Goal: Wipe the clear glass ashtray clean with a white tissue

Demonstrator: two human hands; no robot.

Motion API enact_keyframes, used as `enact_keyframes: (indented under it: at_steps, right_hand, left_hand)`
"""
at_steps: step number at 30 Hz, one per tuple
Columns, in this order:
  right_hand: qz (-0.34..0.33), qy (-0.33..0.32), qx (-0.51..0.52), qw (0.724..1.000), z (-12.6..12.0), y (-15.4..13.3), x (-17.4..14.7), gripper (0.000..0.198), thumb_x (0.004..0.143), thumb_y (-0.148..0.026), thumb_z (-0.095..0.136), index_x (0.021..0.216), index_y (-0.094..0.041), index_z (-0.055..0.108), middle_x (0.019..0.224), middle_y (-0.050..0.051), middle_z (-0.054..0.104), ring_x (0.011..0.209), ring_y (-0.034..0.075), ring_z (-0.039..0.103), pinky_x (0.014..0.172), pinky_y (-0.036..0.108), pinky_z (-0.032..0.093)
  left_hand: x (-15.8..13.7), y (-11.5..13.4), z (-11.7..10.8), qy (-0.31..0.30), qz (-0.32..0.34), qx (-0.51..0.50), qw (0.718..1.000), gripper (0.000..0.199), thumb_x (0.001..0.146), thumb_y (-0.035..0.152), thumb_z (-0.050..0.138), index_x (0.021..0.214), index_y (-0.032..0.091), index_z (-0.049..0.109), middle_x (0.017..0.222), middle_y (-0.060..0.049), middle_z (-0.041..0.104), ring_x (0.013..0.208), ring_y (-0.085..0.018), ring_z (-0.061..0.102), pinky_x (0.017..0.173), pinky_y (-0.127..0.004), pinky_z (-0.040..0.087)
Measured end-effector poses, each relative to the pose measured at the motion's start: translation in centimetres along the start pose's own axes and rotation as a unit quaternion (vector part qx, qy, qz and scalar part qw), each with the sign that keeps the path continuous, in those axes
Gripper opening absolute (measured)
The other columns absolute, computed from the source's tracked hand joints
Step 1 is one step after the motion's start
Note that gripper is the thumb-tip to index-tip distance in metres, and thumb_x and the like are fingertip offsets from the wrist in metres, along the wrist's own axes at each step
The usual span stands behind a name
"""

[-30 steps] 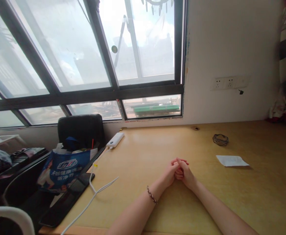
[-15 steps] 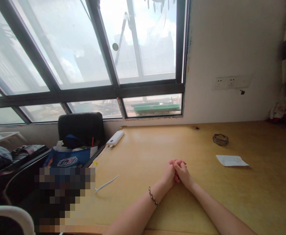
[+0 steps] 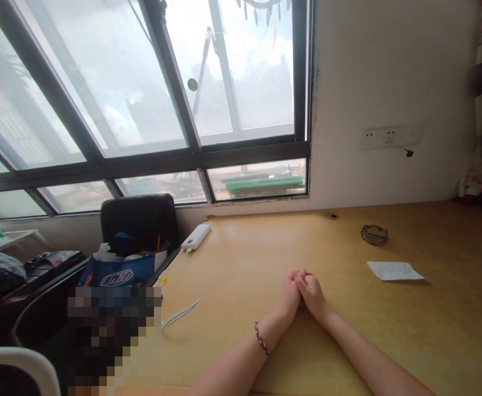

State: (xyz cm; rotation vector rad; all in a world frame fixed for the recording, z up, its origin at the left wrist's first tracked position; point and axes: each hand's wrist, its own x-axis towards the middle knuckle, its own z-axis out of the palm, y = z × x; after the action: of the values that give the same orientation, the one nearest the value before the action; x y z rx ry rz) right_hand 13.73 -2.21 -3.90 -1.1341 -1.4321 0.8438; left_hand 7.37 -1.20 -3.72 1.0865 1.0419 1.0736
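My left hand [image 3: 291,295] and my right hand [image 3: 312,292] are clasped together above the wooden table [image 3: 241,247]. The fingers of both are closed, folded against each other, and no object shows between them. A braided bracelet [image 3: 261,339] circles my left wrist. To the right of my hands lies a white slip of paper [image 3: 395,270], and behind it a dark, ring-shaped openwork item [image 3: 374,235]. Neither hand touches them. The inner sides of the palms are hidden.
A white power bank [image 3: 196,237] with a cable plugged in rests at the table's left edge. Nearer, a white cable end [image 3: 181,313] lies on the tabletop. Left of the table stands a black chair [image 3: 138,217] with a blue bag [image 3: 119,272]. Wall sockets [image 3: 389,137] are at the back.
The fingers have drawn closer together in the clasp. The view has shifted slightly; the things on the table stay where they were.
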Motion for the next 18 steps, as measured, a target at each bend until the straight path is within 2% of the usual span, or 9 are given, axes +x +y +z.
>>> enact_keyframes:
  at_steps: [6,14,18]
  right_hand:
    - [-0.023,0.016,0.001,1.0,-0.3,-0.3,0.3,0.046,0.079,-0.047,0.039,0.05,-0.014,0.051,0.054,0.004,0.056,0.052,0.014,0.05,0.05,0.023,0.037]
    - [-0.018,-0.007,0.01,1.0,-0.3,-0.5,0.2,0.04,0.08,-0.045,0.041,0.063,-0.012,0.056,0.062,0.006,0.059,0.065,0.018,0.055,0.06,0.026,0.041]
    - [-0.017,-0.029,0.009,0.999,-0.2,-0.6,0.0,0.038,0.08,-0.046,0.041,0.07,-0.012,0.056,0.063,0.005,0.059,0.064,0.018,0.055,0.06,0.026,0.042]
  left_hand:
    - [0.4,-0.1,0.0,0.016,0.123,0.004,0.992,0.035,0.07,0.045,0.048,0.057,0.012,0.053,0.055,-0.001,0.049,0.055,-0.011,0.044,0.054,-0.023,0.036]
    - [0.4,0.4,-0.6,0.009,0.143,0.018,0.989,0.034,0.074,0.042,0.046,0.064,0.012,0.055,0.057,-0.001,0.051,0.057,-0.012,0.046,0.058,-0.023,0.037]
    - [-0.1,1.3,-0.7,0.021,0.133,0.032,0.99,0.032,0.073,0.043,0.046,0.066,0.012,0.055,0.054,0.001,0.047,0.054,-0.011,0.044,0.054,-0.022,0.035]
